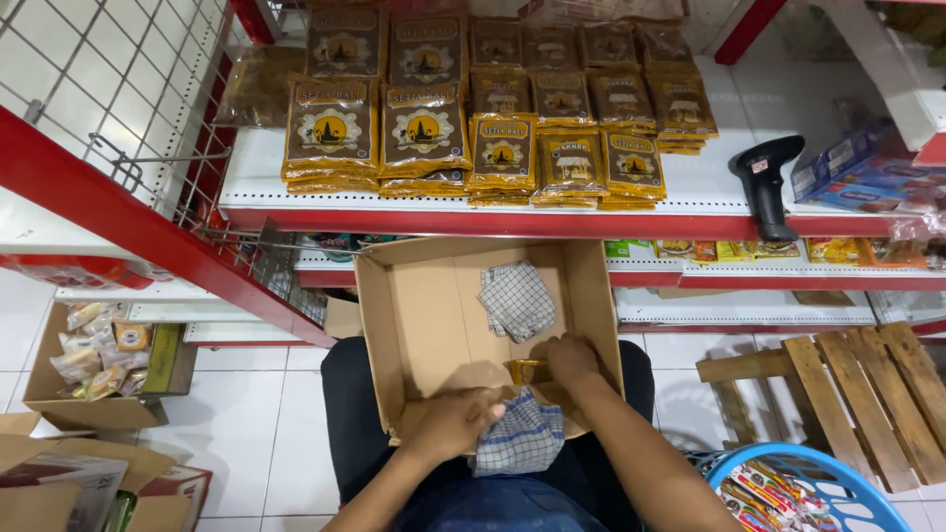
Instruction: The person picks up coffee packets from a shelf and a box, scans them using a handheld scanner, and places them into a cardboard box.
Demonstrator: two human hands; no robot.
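An open cardboard box [424, 315] rests on my lap below a white shelf. My left hand [455, 421] grips a blue-and-white checked cloth [522, 441] at the box's near edge. My right hand [570, 360] reaches into the box and closes on a yellow-brown packet [527, 371] lying on its floor. A second checked cloth [515, 299] lies crumpled deeper in the box. On the shelf above, stacks of matching yellow-brown packets [503, 153] stand in rows.
A black barcode scanner [767, 182] stands on the shelf [709, 182] at right, beside blue boxes [857, 167]. A wooden pallet [838, 394] and blue basket [788, 488] sit at lower right. Cardboard boxes of goods [99, 369] stand on the tiled floor at left.
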